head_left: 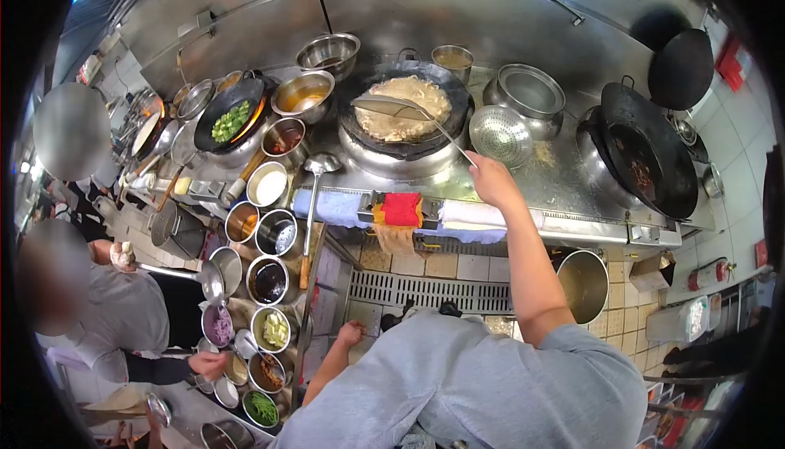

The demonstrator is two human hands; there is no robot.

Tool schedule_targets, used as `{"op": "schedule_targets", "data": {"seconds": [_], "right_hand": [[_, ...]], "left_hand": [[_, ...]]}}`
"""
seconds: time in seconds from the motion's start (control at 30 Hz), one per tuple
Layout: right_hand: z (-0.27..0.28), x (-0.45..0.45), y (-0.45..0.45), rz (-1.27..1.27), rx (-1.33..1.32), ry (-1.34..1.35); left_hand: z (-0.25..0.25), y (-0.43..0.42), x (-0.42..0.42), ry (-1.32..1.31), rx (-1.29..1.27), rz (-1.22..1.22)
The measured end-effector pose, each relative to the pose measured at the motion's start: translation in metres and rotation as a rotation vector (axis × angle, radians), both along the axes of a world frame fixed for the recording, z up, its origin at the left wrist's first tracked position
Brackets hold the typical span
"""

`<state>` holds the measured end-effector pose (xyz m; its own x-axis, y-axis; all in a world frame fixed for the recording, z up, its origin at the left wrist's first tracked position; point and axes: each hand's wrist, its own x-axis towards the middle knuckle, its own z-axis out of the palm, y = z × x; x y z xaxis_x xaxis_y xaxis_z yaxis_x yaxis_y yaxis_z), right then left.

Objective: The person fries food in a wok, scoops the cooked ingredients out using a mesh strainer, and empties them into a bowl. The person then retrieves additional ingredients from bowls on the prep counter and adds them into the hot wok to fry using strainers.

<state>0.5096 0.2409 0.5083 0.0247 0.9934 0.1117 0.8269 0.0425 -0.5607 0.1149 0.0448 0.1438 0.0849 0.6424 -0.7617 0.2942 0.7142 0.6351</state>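
My right hand (491,181) is closed around the thin metal handle of a long wok spatula (388,106). The spatula's wide grey blade lies over a pale, noodle-like layer of food (409,126) that covers much of the black wok (458,93). The wok sits on the middle burner ring. My left hand (352,333) hangs low beside my body, near the counter of sauce pots, with its fingers curled and nothing visible in them.
On the left, a ladle (320,163) lies beside several pots, including dark sauce (268,279). A wok of green vegetables (231,122) stands beyond. A perforated strainer (501,136) and large black wok (646,150) are at right. A co-worker's hand (208,365) reaches the ingredient pots.
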Motion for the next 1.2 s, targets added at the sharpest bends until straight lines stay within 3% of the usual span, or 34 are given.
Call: {"op": "schedule_targets", "data": {"seconds": [0.13,0.23,0.27,0.33,0.43,0.47,0.6,0.67,0.73,0.8,0.87,1.07,1.13,1.2], "right_hand": [[-0.001,0.008,-0.028,0.018,0.046,0.021],[-0.024,0.022,0.008,0.101,0.016,0.105],[0.005,0.013,0.009,0.071,-0.068,0.148],[0.019,0.001,0.035,0.035,0.013,0.065],[0.024,-0.008,0.096,0.009,0.213,-0.15],[0.02,-0.013,0.124,-0.029,0.158,-0.194],[-0.015,-0.024,0.181,-0.221,0.08,-0.183],[-0.019,-0.032,0.167,-0.224,0.059,-0.198],[-0.028,-0.033,0.163,-0.22,0.031,-0.216],[-0.049,-0.017,0.168,-0.209,0.038,-0.276],[-0.027,-0.008,0.144,-0.215,0.074,-0.174],[-0.06,0.044,0.071,-0.464,0.322,0.032],[-0.074,0.057,0.029,-0.517,0.341,0.031],[-0.078,0.066,-0.018,-0.596,0.231,-0.143]], "left_hand": [[0.005,-0.005,-0.003,-0.016,0.065,0.189],[-0.033,-0.026,-0.022,-0.027,0.123,0.122],[-0.015,-0.025,-0.018,-0.033,0.136,0.135],[0.042,-0.036,-0.015,0.165,0.099,-0.122],[0.002,-0.06,-0.04,0.086,0.106,-0.079],[-0.012,-0.066,-0.047,0.085,0.101,-0.078],[-0.059,-0.079,-0.071,-0.338,-0.177,0.323],[-0.054,-0.084,-0.067,-0.45,-0.244,0.445],[-0.031,-0.088,-0.05,-0.082,-0.171,0.35],[-0.043,-0.09,-0.049,-0.103,-0.16,0.341],[-0.046,-0.102,-0.054,-0.115,-0.164,0.298],[0.036,-0.059,-0.053,0.181,-0.039,-0.223],[0.001,-0.056,-0.064,0.08,-0.043,-0.206],[-0.033,-0.062,-0.075,-0.017,-0.057,-0.184]]}}
